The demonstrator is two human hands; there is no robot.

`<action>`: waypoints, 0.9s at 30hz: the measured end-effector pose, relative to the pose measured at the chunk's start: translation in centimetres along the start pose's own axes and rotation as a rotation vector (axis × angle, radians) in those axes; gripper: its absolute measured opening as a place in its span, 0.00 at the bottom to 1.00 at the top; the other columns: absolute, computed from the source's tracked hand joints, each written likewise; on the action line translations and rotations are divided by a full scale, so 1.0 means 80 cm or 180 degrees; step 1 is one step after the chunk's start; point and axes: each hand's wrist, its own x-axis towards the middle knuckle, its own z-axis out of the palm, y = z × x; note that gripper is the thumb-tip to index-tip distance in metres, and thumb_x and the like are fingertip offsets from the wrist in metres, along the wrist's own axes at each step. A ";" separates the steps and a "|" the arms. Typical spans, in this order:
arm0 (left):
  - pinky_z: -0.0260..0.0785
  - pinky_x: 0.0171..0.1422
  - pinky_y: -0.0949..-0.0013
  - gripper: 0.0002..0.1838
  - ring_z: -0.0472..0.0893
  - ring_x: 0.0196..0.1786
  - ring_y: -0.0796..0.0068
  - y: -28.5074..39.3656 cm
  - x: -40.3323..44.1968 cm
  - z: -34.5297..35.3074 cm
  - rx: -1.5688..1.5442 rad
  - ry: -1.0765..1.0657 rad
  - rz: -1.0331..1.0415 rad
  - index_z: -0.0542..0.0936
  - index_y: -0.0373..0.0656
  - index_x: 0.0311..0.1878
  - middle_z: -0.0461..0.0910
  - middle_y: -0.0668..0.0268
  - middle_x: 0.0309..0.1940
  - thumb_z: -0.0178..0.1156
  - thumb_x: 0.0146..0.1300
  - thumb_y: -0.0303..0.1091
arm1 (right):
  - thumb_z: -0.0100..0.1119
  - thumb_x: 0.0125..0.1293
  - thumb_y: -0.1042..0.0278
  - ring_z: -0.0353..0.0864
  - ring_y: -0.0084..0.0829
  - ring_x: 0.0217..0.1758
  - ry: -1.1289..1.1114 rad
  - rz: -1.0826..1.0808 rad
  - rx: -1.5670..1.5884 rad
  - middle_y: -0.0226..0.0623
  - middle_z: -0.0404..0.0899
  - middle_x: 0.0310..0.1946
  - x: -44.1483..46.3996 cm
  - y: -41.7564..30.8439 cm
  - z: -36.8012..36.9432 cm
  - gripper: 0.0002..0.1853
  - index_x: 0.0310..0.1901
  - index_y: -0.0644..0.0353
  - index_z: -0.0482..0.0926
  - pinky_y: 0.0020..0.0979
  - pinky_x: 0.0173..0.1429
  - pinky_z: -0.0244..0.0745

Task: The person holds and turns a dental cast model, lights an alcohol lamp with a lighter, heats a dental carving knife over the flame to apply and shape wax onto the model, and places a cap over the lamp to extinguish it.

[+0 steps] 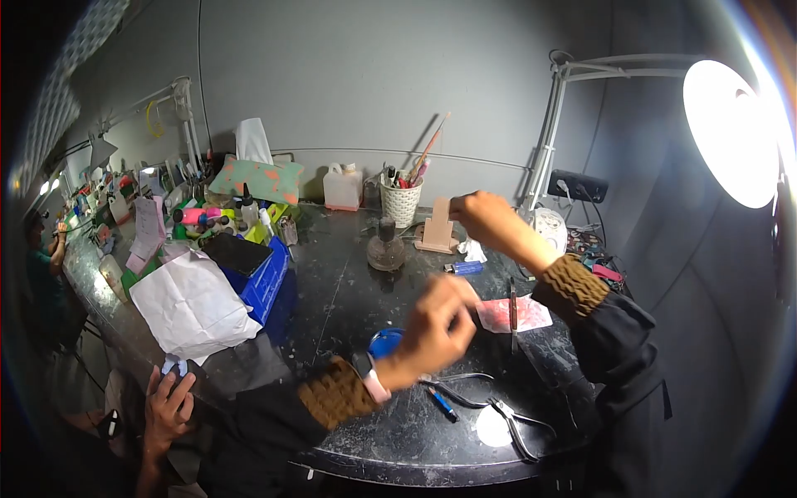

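My left hand [427, 336] hangs over the middle of the bench, blurred by motion, with its fingers curled together; what they hold, if anything, is not clear. A blue round lid or dish [384, 342] shows partly behind its wrist. Farther back, my right hand [486, 217] has its fingers bent and pressed together at the right edge of a beige upright stand [438, 228]. Whether it grips the stand or something small is hidden. Below it lie a blue lighter [463, 268], a crumpled white tissue [472, 250], and tweezers [513, 319] across a red-stained paper [533, 317].
Two pliers [519, 432] and a blue pen-like tool [442, 405] lie near the front edge. A glass bottle [385, 251] and a white woven cup [402, 206] stand behind. At left are a blue bin [270, 286] and another person's hand [170, 411]. A bright lamp [730, 133] hangs right.
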 end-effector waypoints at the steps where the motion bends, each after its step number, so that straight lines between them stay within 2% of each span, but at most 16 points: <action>1: 0.70 0.42 0.65 0.06 0.77 0.36 0.65 0.021 -0.015 0.013 -0.0837 -0.0273 -0.0219 0.76 0.40 0.27 0.76 0.63 0.28 0.54 0.49 0.18 | 0.59 0.58 0.69 0.83 0.45 0.33 0.0037 -0.0160 0.0223 0.43 0.82 0.29 0.006 0.006 0.026 0.06 0.36 0.56 0.83 0.41 0.38 0.78; 2: 0.70 0.35 0.68 0.06 0.77 0.31 0.66 0.041 -0.029 0.019 -0.1251 -0.0529 -0.0208 0.76 0.40 0.28 0.74 0.62 0.24 0.58 0.46 0.18 | 0.60 0.56 0.71 0.82 0.46 0.34 0.0076 -0.0326 0.0444 0.45 0.82 0.29 0.011 0.008 0.047 0.06 0.36 0.56 0.83 0.42 0.39 0.78; 3: 0.69 0.42 0.65 0.09 0.76 0.36 0.69 0.044 -0.077 0.037 -0.1010 -0.1442 -0.0110 0.76 0.43 0.38 0.77 0.63 0.32 0.56 0.53 0.23 | 0.59 0.55 0.75 0.82 0.45 0.35 0.0123 -0.0495 0.0368 0.46 0.81 0.32 0.017 0.005 0.060 0.09 0.37 0.54 0.85 0.43 0.41 0.79; 4: 0.69 0.47 0.62 0.09 0.76 0.40 0.68 0.054 -0.105 0.050 -0.0960 -0.2232 0.0115 0.76 0.43 0.42 0.78 0.62 0.37 0.55 0.56 0.25 | 0.58 0.53 0.75 0.82 0.45 0.33 0.0294 -0.0515 0.0345 0.45 0.81 0.27 0.021 0.001 0.075 0.07 0.32 0.56 0.84 0.43 0.40 0.78; 5: 0.69 0.51 0.59 0.10 0.76 0.44 0.66 0.064 -0.133 0.062 -0.0926 -0.3016 0.0356 0.76 0.42 0.45 0.79 0.61 0.42 0.55 0.60 0.28 | 0.60 0.55 0.72 0.82 0.45 0.34 0.0061 -0.0523 0.0133 0.43 0.81 0.28 0.032 0.000 0.088 0.07 0.35 0.55 0.84 0.43 0.40 0.77; 7: 0.69 0.54 0.55 0.07 0.77 0.47 0.59 0.120 -0.140 0.061 -0.1222 -0.3969 0.1011 0.75 0.39 0.42 0.78 0.57 0.46 0.56 0.60 0.27 | 0.61 0.56 0.68 0.82 0.45 0.35 -0.0241 -0.0570 -0.0062 0.42 0.82 0.29 0.053 0.002 0.122 0.08 0.38 0.55 0.84 0.43 0.39 0.77; 9: 0.69 0.55 0.52 0.07 0.76 0.48 0.56 0.119 -0.144 0.010 -0.1084 -0.4033 0.1173 0.75 0.38 0.41 0.77 0.56 0.47 0.56 0.61 0.27 | 0.63 0.54 0.69 0.82 0.46 0.35 -0.0409 -0.0620 0.0051 0.45 0.82 0.29 0.070 -0.002 0.141 0.08 0.37 0.57 0.83 0.43 0.39 0.76; 11: 0.68 0.56 0.50 0.06 0.76 0.49 0.54 0.096 -0.150 -0.091 -0.0450 -0.4009 0.1121 0.74 0.37 0.40 0.77 0.55 0.49 0.55 0.61 0.28 | 0.64 0.52 0.69 0.82 0.46 0.37 -0.0400 -0.0682 0.0268 0.47 0.81 0.30 0.085 0.002 0.169 0.09 0.36 0.59 0.83 0.43 0.40 0.76; 14: 0.68 0.58 0.46 0.06 0.76 0.51 0.50 0.072 -0.179 -0.282 0.1780 -0.4041 0.1073 0.74 0.35 0.39 0.76 0.53 0.51 0.55 0.62 0.28 | 0.63 0.49 0.73 0.81 0.49 0.39 -0.0534 -0.0555 0.0400 0.52 0.80 0.30 0.100 0.002 0.190 0.09 0.33 0.67 0.81 0.43 0.41 0.76; 16: 0.67 0.59 0.44 0.06 0.75 0.52 0.47 0.069 -0.204 -0.388 0.3801 -0.4407 0.1710 0.73 0.35 0.38 0.76 0.51 0.52 0.55 0.63 0.28 | 0.61 0.49 0.74 0.80 0.51 0.37 -0.0767 -0.0432 0.0496 0.54 0.80 0.29 0.104 -0.008 0.189 0.08 0.30 0.70 0.79 0.44 0.41 0.76; 18: 0.67 0.60 0.41 0.06 0.75 0.54 0.45 0.070 -0.223 -0.455 0.5258 -0.5458 0.2834 0.73 0.34 0.37 0.75 0.50 0.54 0.54 0.63 0.28 | 0.58 0.51 0.74 0.80 0.53 0.35 -0.0774 -0.0417 0.0540 0.56 0.79 0.28 0.107 -0.010 0.191 0.07 0.27 0.72 0.78 0.45 0.40 0.76; 19: 0.67 0.61 0.40 0.06 0.75 0.54 0.44 0.067 -0.220 -0.469 0.5469 -0.5786 0.3281 0.72 0.33 0.37 0.75 0.49 0.54 0.54 0.63 0.28 | 0.56 0.52 0.74 0.80 0.53 0.35 -0.0880 -0.0416 0.0548 0.56 0.79 0.28 0.109 -0.016 0.176 0.07 0.27 0.71 0.78 0.45 0.40 0.76; 22: 0.62 0.64 0.35 0.08 0.73 0.58 0.42 0.064 -0.221 -0.476 0.5514 -0.5322 0.3285 0.71 0.32 0.40 0.74 0.48 0.56 0.52 0.64 0.28 | 0.54 0.54 0.73 0.80 0.53 0.35 -0.0796 -0.0590 0.0662 0.55 0.79 0.27 0.113 0.000 0.202 0.07 0.27 0.68 0.79 0.45 0.39 0.75; 24: 0.62 0.64 0.35 0.08 0.73 0.58 0.43 0.062 -0.232 -0.455 0.4118 -0.3443 0.1018 0.70 0.32 0.43 0.74 0.49 0.56 0.52 0.64 0.26 | 0.54 0.53 0.72 0.80 0.53 0.34 -0.0604 -0.0796 0.0779 0.55 0.79 0.27 0.115 0.014 0.222 0.07 0.26 0.68 0.79 0.45 0.39 0.75; 25: 0.61 0.64 0.35 0.08 0.73 0.58 0.43 0.062 -0.236 -0.448 0.3304 -0.2465 0.0033 0.70 0.32 0.44 0.74 0.49 0.56 0.53 0.63 0.25 | 0.55 0.53 0.74 0.80 0.52 0.34 -0.0650 -0.0837 0.0519 0.54 0.79 0.28 0.116 0.023 0.223 0.06 0.30 0.68 0.78 0.45 0.40 0.75; 27: 0.63 0.64 0.36 0.07 0.73 0.58 0.43 0.066 -0.226 -0.467 0.4764 -0.4614 0.1948 0.70 0.32 0.43 0.75 0.49 0.56 0.53 0.63 0.23 | 0.55 0.53 0.75 0.80 0.52 0.35 -0.0306 -0.0800 0.0765 0.54 0.79 0.29 0.110 0.027 0.197 0.08 0.35 0.68 0.77 0.45 0.40 0.75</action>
